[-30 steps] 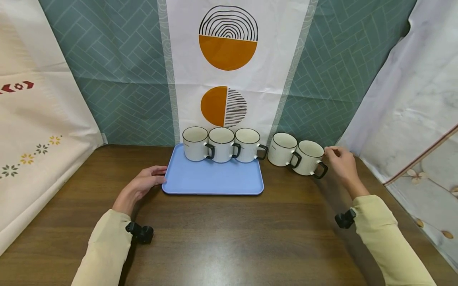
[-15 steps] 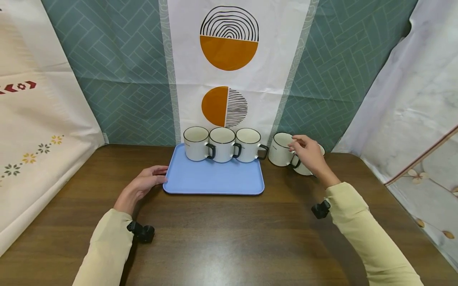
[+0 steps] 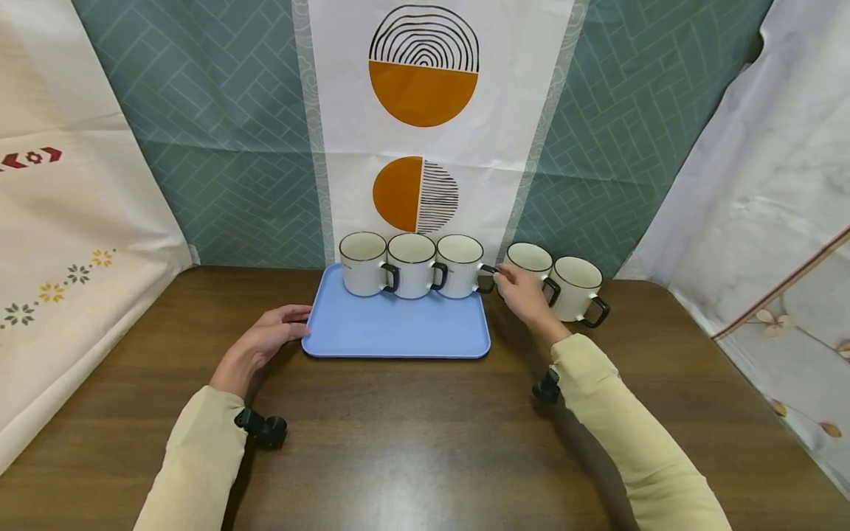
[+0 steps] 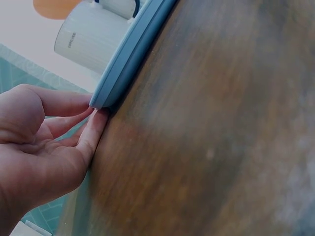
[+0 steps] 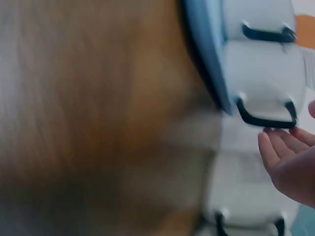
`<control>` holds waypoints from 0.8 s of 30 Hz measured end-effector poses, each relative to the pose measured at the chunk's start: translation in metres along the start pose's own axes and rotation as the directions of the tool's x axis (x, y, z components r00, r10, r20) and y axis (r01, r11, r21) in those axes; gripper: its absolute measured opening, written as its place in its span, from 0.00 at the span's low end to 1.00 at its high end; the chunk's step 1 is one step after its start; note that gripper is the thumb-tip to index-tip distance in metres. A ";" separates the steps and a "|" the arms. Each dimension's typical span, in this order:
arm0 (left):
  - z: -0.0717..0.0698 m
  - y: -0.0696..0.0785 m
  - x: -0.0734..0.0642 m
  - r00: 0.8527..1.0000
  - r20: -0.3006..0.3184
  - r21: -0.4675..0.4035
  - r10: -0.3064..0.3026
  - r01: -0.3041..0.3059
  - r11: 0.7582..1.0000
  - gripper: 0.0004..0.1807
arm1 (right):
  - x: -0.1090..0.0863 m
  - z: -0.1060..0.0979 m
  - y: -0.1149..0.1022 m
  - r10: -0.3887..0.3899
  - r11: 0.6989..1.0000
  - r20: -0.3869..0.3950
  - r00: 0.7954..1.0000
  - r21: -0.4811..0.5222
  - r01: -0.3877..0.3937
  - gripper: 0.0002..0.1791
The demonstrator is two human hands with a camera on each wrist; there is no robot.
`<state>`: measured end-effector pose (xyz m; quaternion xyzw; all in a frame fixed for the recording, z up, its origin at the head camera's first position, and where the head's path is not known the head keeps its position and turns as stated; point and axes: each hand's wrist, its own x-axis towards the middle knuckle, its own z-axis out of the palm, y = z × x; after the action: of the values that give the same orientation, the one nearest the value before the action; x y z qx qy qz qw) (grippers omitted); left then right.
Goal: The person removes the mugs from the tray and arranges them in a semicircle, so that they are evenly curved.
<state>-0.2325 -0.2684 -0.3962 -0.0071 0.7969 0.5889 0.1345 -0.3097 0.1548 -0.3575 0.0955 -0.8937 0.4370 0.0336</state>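
At the back of a blue tray (image 3: 392, 332), three white mugs with dark rims and black handles stand upright in a row. My left hand (image 3: 268, 343) pinches the tray's left edge; in the left wrist view the thumb and a finger meet at its rim (image 4: 129, 56). My right hand (image 3: 524, 299) is beside the tray's rightmost mug (image 3: 458, 276), fingertips right at its black handle (image 5: 266, 122). Just right of that hand, two more such mugs stand on the table: a nearer one (image 3: 529, 258), partly hidden by the hand, and an outer one (image 3: 576, 287).
The brown wooden table (image 3: 398, 442) spreads in front of the tray. Behind stands a patterned green and white cloth backdrop (image 3: 242, 184), close to the mugs. Light cloths hang at the left (image 3: 86, 206) and right (image 3: 750, 243).
My right hand has moved left from beside the outer mug, across both table mugs, to the handle of the tray's rightmost mug. The left hand, tray and mugs keep their places.
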 end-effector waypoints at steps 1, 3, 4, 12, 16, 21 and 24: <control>0.000 0.000 0.000 1.000 0.000 -0.001 0.002 -0.002 1.000 0.33 | 0.001 0.005 0.001 0.004 1.000 -0.024 1.000 0.013 -0.004 0.26; -0.001 0.000 0.000 1.000 -0.003 0.001 0.009 -0.009 1.000 0.32 | 0.002 0.015 0.001 0.014 0.999 -0.072 0.997 0.047 -0.010 0.25; 0.000 0.000 0.000 1.000 -0.003 -0.003 0.013 -0.013 1.000 0.32 | 0.003 0.019 0.001 0.024 0.998 -0.096 0.995 0.066 -0.017 0.24; -0.002 -0.002 0.001 1.000 -0.002 0.000 0.015 -0.015 1.000 0.32 | 0.012 0.028 -0.002 0.117 0.982 -0.085 0.989 0.156 -0.103 0.22; -0.002 -0.001 0.001 1.000 -0.008 -0.011 0.012 -0.012 1.000 0.32 | 0.019 0.031 -0.003 0.143 0.970 -0.071 0.987 0.209 -0.126 0.24; 0.000 0.000 0.001 1.000 -0.007 -0.015 0.010 -0.011 1.000 0.32 | 0.026 0.035 -0.004 0.142 0.932 -0.026 0.989 0.341 -0.125 0.22; 0.000 0.001 0.000 1.000 -0.014 -0.022 0.009 -0.009 1.000 0.32 | 0.028 0.037 -0.006 0.137 0.917 -0.011 0.990 0.380 -0.123 0.21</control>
<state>-0.2330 -0.2677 -0.3958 -0.0092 0.7912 0.5983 0.1263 -0.3354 0.1182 -0.3719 0.0323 -0.7961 0.6042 0.0023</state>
